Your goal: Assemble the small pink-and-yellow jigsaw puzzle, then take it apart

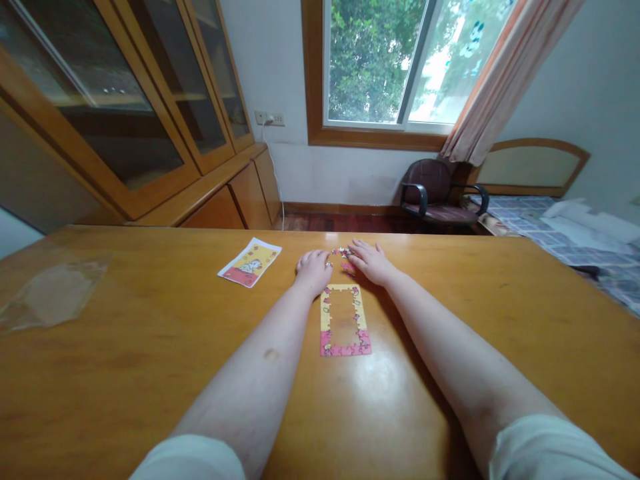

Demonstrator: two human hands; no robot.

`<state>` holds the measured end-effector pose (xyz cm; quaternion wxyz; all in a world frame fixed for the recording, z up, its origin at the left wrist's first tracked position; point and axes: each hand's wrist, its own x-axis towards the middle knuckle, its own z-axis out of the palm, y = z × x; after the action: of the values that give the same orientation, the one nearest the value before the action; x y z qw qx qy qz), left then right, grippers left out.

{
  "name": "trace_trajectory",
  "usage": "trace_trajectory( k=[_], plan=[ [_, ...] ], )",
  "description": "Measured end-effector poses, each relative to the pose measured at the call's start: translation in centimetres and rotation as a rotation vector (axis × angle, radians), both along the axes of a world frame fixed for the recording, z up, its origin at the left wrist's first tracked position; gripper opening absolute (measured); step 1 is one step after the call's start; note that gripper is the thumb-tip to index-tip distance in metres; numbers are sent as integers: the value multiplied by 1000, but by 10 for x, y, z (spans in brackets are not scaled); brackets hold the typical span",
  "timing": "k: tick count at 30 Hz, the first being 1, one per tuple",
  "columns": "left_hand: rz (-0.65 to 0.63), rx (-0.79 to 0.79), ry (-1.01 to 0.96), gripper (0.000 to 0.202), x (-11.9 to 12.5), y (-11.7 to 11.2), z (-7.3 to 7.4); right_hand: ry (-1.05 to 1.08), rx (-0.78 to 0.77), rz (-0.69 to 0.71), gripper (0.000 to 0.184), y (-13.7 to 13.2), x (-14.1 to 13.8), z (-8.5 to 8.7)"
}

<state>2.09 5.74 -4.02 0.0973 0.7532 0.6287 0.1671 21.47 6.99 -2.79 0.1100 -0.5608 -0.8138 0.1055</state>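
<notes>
Place is reading as a home, bedroom-type room: bed with a wooden headboard (pixel 530 167) and plaid bedding (pixel 517 212) is standing far right, pinkish curtain (pixel 505 87) is hanging beside the window (pixel 375 67), cartoon stickers (pixel 473 41) are decorating its right pane. Glass-door wooden cabinet (pixel 153 87) is lining the left; padded armchair (pixel 430 181) is sitting far right of centre; wooden table (pixel 125 353) is filling the near side.

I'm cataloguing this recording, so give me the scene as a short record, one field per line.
Left hand: palm down, left of the loose pieces; grip unclear
Right hand: fingers extended at the right of the pieces
Loose pieces: between the hands, beyond the border
Puzzle border: joined rectangle, yellow with a pink near end; table shows through its middle
Picture sheet: left of the left hand
Clear plastic: far left
Surface: wooden table
Background: window, armchair
</notes>
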Motion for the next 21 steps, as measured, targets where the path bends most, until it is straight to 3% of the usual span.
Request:
trace_trajectory(
  k=[4, 11, 16, 21],
  plan=[
    [-15, -37, 66, 51, 1, -2, -2, -37, 51, -64, 52, -3, 6, -4],
    [-40, -60, 103, 59, 1, -1, -6, -86, 15, -6, 47, -2, -1, 0],
    [-45, -57, 98, 59, 0, 0, -8, -17, 4, 121, 42, -2, 3, -1],
    [-100, -56, 103, 54, 0, 0, -8, 35, 38, 85, 42, 0, 6, -4]
  ],
)
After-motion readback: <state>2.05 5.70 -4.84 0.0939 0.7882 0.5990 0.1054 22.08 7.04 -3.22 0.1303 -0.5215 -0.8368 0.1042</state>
